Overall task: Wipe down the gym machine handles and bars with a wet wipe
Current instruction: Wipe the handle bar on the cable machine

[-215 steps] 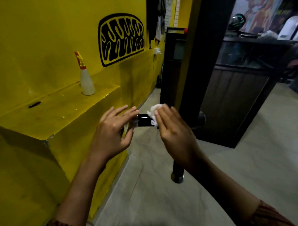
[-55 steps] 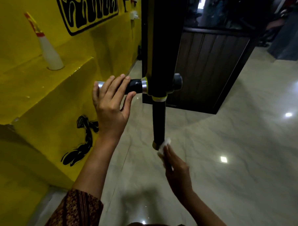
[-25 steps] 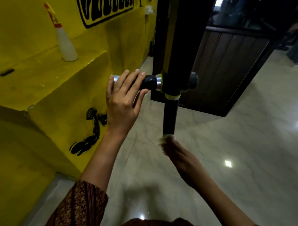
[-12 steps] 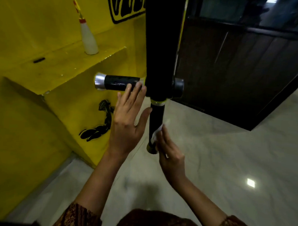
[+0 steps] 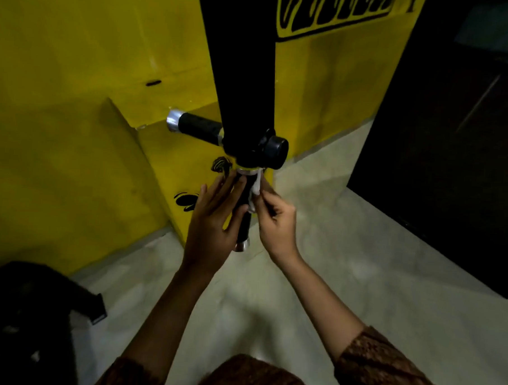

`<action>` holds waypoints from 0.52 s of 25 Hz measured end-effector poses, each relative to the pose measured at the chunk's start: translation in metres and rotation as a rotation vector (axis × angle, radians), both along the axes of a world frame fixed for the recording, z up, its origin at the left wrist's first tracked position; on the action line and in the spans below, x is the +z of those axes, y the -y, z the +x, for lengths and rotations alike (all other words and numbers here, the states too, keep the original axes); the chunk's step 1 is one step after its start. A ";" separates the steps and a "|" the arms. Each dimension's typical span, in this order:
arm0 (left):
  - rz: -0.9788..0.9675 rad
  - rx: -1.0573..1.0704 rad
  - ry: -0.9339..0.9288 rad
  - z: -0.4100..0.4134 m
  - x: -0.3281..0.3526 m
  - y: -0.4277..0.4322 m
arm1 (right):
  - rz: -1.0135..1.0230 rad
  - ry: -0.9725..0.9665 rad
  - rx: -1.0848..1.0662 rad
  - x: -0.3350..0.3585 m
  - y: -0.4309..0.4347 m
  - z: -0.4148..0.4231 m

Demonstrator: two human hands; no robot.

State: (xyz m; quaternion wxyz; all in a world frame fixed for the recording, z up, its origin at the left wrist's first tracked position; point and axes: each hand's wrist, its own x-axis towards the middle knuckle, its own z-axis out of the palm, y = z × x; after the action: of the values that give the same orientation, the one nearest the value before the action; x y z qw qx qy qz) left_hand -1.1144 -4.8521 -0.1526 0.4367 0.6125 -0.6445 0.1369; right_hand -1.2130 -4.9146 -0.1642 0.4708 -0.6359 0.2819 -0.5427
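A thick black machine post (image 5: 243,75) comes down the middle of the view. From its lower end a black vertical handle (image 5: 243,221) with a silver cap hangs down. A black side handle (image 5: 196,127) with a silver end sticks out to the left, and a round black knob (image 5: 275,152) sits on the right. My right hand (image 5: 274,222) pinches a white wet wipe (image 5: 256,189) against the upper part of the vertical handle. My left hand (image 5: 214,216) rests flat, fingers spread, on the handle's left side.
A yellow wall with a stepped ledge (image 5: 170,81) and black painted marks stands behind and to the left. A dark cabinet (image 5: 453,142) fills the right. Pale tiled floor (image 5: 345,269) lies below. A dark object (image 5: 29,313) sits at the lower left.
My left hand has let go of the side handle and dropped to the vertical handle. My right hand has slid the wipe up from the handle's bottom end. The view has swung left.
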 end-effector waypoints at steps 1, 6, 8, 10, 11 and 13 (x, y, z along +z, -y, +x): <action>0.015 0.006 0.003 0.000 0.001 -0.002 | 0.031 0.012 0.049 -0.010 -0.004 -0.004; 0.040 0.018 0.016 0.001 0.006 -0.002 | 0.120 -0.106 0.117 -0.047 -0.030 -0.023; 0.029 0.017 0.008 -0.002 0.006 -0.002 | 0.126 -0.144 0.111 -0.047 -0.027 -0.029; 0.032 0.002 -0.013 -0.002 0.006 -0.004 | 0.106 -0.127 0.045 -0.034 -0.011 -0.032; 0.034 -0.003 -0.020 -0.001 0.006 -0.004 | 0.082 -0.093 0.006 -0.022 -0.001 -0.031; 0.052 0.003 -0.038 -0.001 0.007 -0.004 | 0.058 -0.013 0.037 0.003 0.018 -0.022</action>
State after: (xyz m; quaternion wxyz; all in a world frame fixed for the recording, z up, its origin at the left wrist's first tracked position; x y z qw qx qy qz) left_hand -1.1150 -4.8482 -0.1461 0.4325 0.6272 -0.6385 0.1089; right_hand -1.2350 -4.9324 -0.1609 0.4971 -0.6307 0.2887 -0.5213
